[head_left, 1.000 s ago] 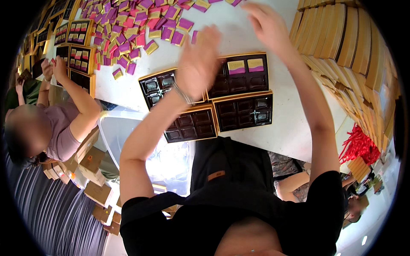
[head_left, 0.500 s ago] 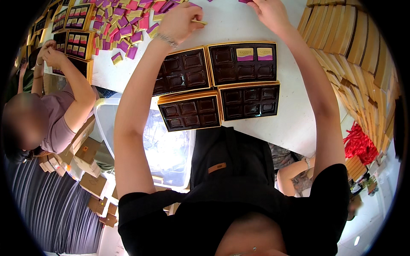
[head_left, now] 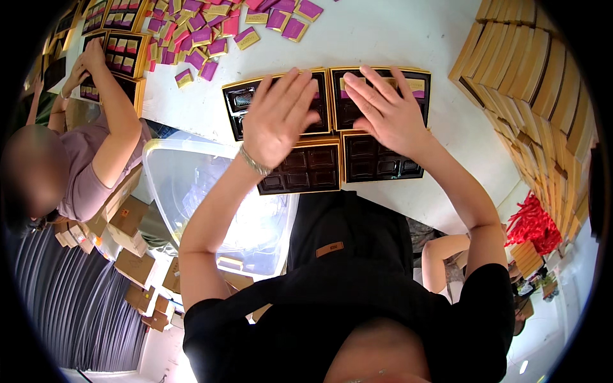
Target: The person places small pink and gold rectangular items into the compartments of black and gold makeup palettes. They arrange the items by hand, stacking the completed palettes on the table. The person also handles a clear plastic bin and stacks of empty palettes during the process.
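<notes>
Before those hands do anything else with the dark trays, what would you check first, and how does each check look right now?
1. Four compartment trays sit close together on the white table: ok.
2. Left hand over the upper left tray: ok.
3. Right hand over the upper right tray: ok.
4. Hands holding a packet: cannot tell.
5. Near trays' compartments unfilled: ok.
6. Purple and gold packets lie beyond the trays, likely within reach: ok.

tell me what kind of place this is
Probably a hand-packing workshop for boxed sweets. Gold-edged trays with dark compartments lie on a white table, pink and purple packets are heaped beyond, and flat gold boxes are stacked at the right.
</notes>
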The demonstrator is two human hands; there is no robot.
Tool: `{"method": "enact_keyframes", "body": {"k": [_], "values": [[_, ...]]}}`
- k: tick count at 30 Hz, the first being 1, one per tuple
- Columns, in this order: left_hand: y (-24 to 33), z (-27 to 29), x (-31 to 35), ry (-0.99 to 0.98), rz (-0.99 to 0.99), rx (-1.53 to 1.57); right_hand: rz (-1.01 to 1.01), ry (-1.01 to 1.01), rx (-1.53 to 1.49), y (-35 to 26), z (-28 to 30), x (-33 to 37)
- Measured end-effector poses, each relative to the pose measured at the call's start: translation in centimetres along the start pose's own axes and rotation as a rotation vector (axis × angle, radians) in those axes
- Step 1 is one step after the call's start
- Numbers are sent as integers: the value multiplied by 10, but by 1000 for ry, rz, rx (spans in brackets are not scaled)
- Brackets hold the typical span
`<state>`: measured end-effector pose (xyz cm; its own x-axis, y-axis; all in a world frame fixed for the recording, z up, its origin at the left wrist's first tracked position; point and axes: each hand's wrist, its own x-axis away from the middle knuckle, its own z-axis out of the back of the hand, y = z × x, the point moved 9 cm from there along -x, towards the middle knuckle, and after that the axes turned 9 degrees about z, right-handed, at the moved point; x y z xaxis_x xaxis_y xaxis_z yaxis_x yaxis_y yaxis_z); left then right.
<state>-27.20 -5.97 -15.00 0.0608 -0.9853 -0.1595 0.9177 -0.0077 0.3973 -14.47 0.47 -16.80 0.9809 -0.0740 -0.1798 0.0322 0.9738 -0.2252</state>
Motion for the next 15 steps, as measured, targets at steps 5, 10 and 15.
{"method": "enact_keyframes", "body": {"k": [5, 10, 15], "values": [[2, -42, 27, -334, 94, -112, -101, -204, -63, 0, -15, 9], [-2, -20, 11, -221, 146, -73, -108, 41, -98, 49, 15, -12], [-54, -5, -81, -89, 279, 8, -211, 357, 57, 177, 14, -52]]}}
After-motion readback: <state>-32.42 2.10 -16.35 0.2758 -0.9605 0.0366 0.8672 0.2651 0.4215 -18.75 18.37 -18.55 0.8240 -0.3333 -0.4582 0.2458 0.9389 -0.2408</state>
